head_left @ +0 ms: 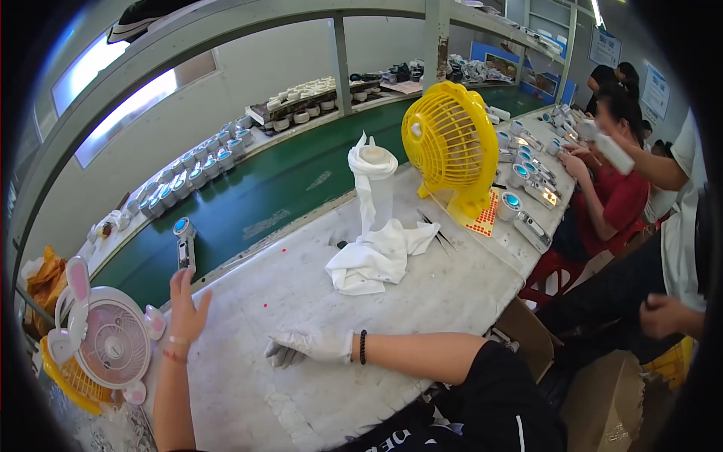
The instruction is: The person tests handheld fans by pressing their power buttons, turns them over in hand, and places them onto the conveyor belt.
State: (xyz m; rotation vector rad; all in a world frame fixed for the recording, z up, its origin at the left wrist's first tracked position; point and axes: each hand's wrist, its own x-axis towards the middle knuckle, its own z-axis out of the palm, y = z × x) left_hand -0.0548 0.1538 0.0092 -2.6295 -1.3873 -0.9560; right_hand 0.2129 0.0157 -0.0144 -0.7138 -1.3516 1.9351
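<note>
My left hand (187, 316) is bare, its fingers stretched out and apart. Its fingertips are at the lower end of a small grey-white handheld device with a round blue top (184, 242), which stands at the near edge of the green conveyor belt (256, 218). Whether they touch it I cannot tell. A white glove covers my right hand (310, 348), which rests low over the white worktable (248, 361) with its fingers curled in. Anything inside those fingers is hidden. Beyond it lies a crumpled white cloth (376, 260), beside black tweezers (438, 230).
A yellow fan (452, 143) stands at the table's far right, by an orange-dotted sheet (483, 215). A white rabbit-eared fan (113, 343) is at the left. Several similar devices (197, 177) line the belt's far side. Co-workers (614, 181) are at the right; one holds a white object.
</note>
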